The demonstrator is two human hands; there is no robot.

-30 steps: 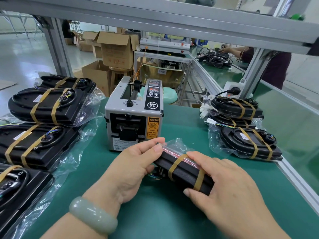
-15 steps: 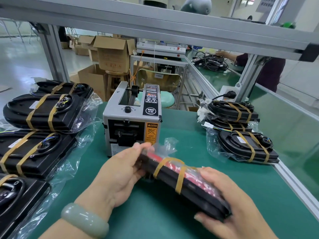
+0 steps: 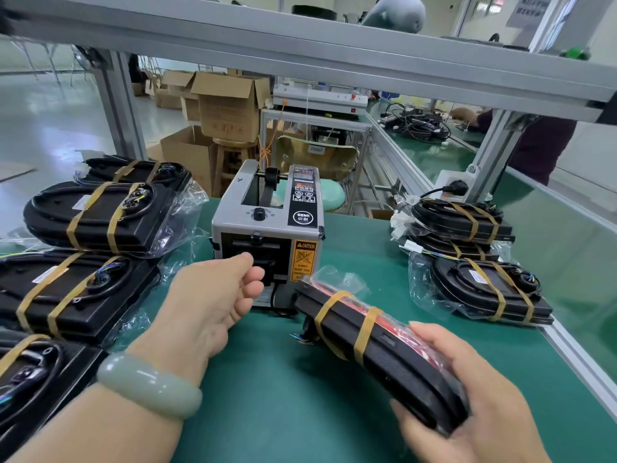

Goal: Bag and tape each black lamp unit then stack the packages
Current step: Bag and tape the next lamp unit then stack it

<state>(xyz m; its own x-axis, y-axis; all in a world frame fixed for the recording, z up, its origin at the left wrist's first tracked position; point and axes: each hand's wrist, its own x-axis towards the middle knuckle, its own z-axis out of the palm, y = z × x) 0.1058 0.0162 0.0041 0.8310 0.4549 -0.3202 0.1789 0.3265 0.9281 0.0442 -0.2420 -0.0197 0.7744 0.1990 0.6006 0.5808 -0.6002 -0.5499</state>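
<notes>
My right hand [image 3: 467, 396] grips the near end of a bagged black lamp unit [image 3: 377, 349], which is tilted on its edge above the green table and bound with two tan tape bands. A red face shows through its plastic bag. My left hand [image 3: 213, 295] has let go of it and hovers with loosely curled fingers at the front slot of the grey tape dispenser [image 3: 267, 225]. Taped, bagged lamp packages lie stacked at the left [image 3: 96, 215] and at the right [image 3: 484, 289].
The green table [image 3: 267, 396] has a metal edge rail [image 3: 584, 365] on the right. An aluminium frame beam [image 3: 300, 51] crosses overhead. Cardboard boxes [image 3: 227, 105] stand beyond the table. A person in a dark sleeve [image 3: 541, 142] works at the far bench.
My left hand released the lamp unit and moved up to the dispenser's front. My right hand now carries the unit alone, shifted right and closer to me.
</notes>
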